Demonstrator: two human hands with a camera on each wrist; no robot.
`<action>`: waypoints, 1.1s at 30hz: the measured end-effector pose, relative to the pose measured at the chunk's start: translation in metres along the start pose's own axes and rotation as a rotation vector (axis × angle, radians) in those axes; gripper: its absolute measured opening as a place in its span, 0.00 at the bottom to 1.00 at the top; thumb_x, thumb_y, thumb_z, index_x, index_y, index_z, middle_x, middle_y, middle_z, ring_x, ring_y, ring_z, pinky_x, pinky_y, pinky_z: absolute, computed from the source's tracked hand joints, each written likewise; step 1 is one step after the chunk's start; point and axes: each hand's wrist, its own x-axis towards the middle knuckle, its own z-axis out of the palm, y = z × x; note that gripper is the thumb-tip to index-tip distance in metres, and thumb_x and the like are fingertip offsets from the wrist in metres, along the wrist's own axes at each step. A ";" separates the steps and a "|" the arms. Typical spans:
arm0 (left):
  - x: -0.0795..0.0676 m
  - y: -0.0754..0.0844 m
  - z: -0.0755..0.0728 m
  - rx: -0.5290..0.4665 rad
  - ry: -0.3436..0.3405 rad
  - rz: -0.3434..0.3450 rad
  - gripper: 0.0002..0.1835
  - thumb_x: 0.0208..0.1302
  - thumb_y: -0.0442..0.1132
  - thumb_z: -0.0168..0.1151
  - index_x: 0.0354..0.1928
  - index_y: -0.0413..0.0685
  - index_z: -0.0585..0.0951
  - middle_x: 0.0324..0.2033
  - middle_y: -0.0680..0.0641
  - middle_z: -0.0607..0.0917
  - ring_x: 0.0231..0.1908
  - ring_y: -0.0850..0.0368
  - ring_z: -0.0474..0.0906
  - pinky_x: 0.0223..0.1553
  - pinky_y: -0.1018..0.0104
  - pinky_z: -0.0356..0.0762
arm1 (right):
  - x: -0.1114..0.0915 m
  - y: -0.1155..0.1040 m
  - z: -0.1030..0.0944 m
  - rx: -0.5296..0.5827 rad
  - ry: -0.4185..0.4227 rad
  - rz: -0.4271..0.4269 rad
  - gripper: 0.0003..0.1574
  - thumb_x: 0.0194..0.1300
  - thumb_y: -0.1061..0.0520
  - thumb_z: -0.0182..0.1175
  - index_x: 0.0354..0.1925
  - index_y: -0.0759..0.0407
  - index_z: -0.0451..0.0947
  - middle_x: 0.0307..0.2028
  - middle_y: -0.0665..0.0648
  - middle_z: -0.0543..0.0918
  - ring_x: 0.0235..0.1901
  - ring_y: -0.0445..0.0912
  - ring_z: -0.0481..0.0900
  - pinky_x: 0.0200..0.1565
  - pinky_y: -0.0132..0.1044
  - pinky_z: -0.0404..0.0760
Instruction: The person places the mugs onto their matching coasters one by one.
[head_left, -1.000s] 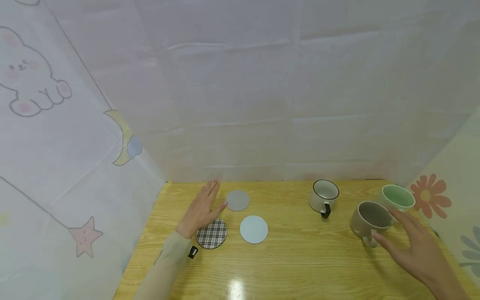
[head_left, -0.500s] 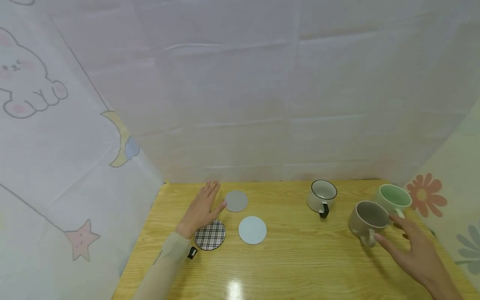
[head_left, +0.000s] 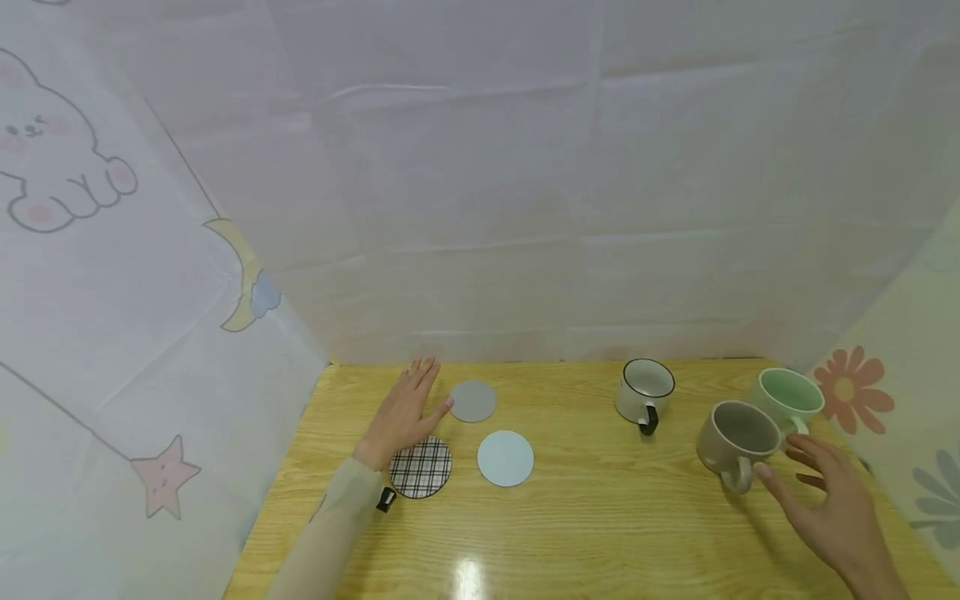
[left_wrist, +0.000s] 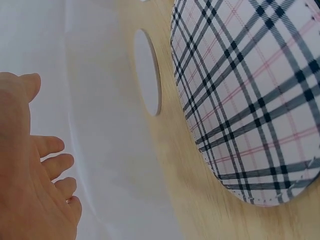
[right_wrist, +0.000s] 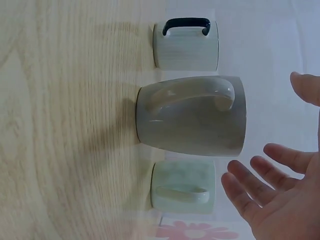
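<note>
Fingers spread loosely, my right hand [head_left: 832, 512] hovers just right of a grey-beige mug [head_left: 722, 450], its thumb tip close to the mug's handle. In the right wrist view the fingers stand apart from that mug [right_wrist: 192, 122], which is upright on the table. Behind it is a pale green mug [head_left: 787, 393]; farther left stands a white mug [head_left: 637, 403] with a black rim and handle. My left hand [head_left: 401, 421] is stretched out flat and holds nothing, over the table beside a plaid round coaster [head_left: 422, 472]. A grey coaster [head_left: 474, 402] and a light blue coaster [head_left: 506, 458] lie to its right.
The yellow wooden table [head_left: 570, 533] ends against a pale sheeted wall [head_left: 480, 250] at the back. Printed sheets also rise on the left [head_left: 97, 292] and right sides. A small black piece [head_left: 386, 500] shows by the left wrist.
My right hand has drawn slightly back from the grey-beige mug's rim, down and toward me. The mugs, coasters and left hand stay essentially in place.
</note>
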 end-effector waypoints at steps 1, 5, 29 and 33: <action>0.001 0.000 0.000 -0.002 0.000 0.003 0.43 0.83 0.61 0.50 0.86 0.43 0.54 0.85 0.41 0.54 0.85 0.40 0.45 0.84 0.41 0.47 | -0.001 0.000 0.000 0.003 0.010 0.005 0.41 0.68 0.54 0.75 0.70 0.71 0.72 0.63 0.46 0.71 0.53 0.13 0.62 0.42 0.07 0.69; 0.003 -0.002 0.003 0.003 -0.001 0.013 0.42 0.83 0.61 0.50 0.85 0.42 0.55 0.84 0.41 0.56 0.85 0.39 0.46 0.84 0.40 0.48 | -0.006 0.001 0.000 0.014 0.004 0.035 0.39 0.69 0.54 0.75 0.70 0.67 0.73 0.57 0.28 0.67 0.50 0.14 0.66 0.41 0.08 0.71; 0.009 -0.008 0.025 -0.024 -0.041 -0.005 0.42 0.83 0.59 0.52 0.84 0.38 0.58 0.84 0.36 0.56 0.84 0.36 0.48 0.83 0.36 0.51 | -0.026 0.007 0.013 0.074 -0.100 0.234 0.37 0.76 0.47 0.68 0.70 0.68 0.72 0.47 0.16 0.71 0.41 0.14 0.74 0.33 0.20 0.82; 0.011 -0.010 0.025 -0.031 -0.048 -0.011 0.41 0.82 0.57 0.54 0.84 0.38 0.58 0.84 0.37 0.57 0.84 0.35 0.48 0.83 0.36 0.50 | -0.027 0.006 0.018 0.084 -0.089 0.229 0.37 0.75 0.47 0.69 0.70 0.68 0.72 0.46 0.16 0.72 0.40 0.15 0.75 0.33 0.20 0.82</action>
